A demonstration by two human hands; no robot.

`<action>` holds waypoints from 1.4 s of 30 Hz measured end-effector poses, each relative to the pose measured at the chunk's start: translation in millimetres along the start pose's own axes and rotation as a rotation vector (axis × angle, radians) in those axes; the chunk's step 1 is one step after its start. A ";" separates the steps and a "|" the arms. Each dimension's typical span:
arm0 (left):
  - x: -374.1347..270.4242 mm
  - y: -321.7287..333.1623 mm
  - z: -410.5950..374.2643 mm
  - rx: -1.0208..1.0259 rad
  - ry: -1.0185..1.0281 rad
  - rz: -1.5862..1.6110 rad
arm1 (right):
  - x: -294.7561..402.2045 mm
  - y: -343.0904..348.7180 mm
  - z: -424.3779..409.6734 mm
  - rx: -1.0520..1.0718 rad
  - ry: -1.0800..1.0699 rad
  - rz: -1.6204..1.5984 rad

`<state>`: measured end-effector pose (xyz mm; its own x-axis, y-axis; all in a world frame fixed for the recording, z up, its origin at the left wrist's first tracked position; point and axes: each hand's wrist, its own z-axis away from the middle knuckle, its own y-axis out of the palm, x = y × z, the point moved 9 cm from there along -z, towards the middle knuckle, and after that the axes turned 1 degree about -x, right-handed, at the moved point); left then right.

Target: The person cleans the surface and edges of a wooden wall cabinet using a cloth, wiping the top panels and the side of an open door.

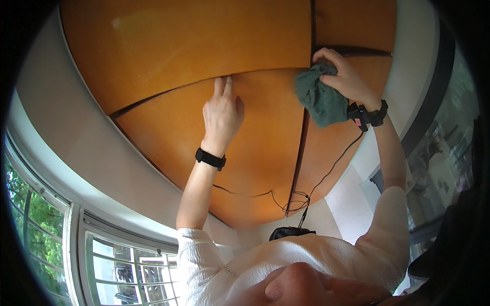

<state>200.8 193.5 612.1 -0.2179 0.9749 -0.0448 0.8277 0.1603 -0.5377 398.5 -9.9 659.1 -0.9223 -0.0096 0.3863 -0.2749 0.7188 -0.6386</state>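
Note:
My left hand (223, 116) reaches up to the seam between two varnished wooden cabinet panels. Its extended fingers meet the lower edge of the upper panel (199, 38), and their tips are partly hidden at the gap. The thumb stays to the side, over the lower panel (245, 149). In my right hand (342, 74) is a bunched dark green cloth (321, 95), pinched between thumb and fingers. That hand is at the corner where the panel seams meet, with the cloth hanging against the wood. Both wrists wear black straps.
A black cable (333, 168) runs from the device (358, 116) at my right wrist to a black bag (291, 232) near my body. Barred windows (130, 267) lie at the lower left. A pale wall (115, 141) borders the panels, and a glass pane (444, 160) stands at the right.

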 end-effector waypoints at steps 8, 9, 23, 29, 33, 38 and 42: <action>3.9 -7.1 8.6 -0.030 -0.011 0.040 | 18.7 -0.1 -3.8 0.134 0.073 -0.247; 4.1 -7.7 10.6 -0.028 -0.018 0.055 | 22.3 -0.6 -1.3 0.124 0.042 -0.243; 3.9 -23.7 19.1 -0.062 0.003 0.115 | 40.0 -1.8 -6.3 0.278 0.242 -0.032; 2.9 -22.0 17.5 -0.060 0.016 0.116 | 32.0 1.9 -1.2 0.237 0.171 -0.119; 1.1 -17.4 15.3 -0.034 0.000 0.059 | 28.1 5.6 0.1 0.239 0.171 -0.175; -9.5 -15.0 28.8 -0.062 0.019 0.173 | 26.9 3.1 1.7 0.220 0.150 -0.168; -24.8 -18.7 32.1 -0.102 0.156 0.351 | 23.0 2.3 2.0 0.184 0.107 -0.142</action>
<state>174.1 161.4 596.2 0.1622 0.9836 -0.0785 0.8869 -0.1802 -0.4254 376.2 -9.9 665.1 -0.8395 -0.0209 0.5429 -0.4536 0.5769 -0.6793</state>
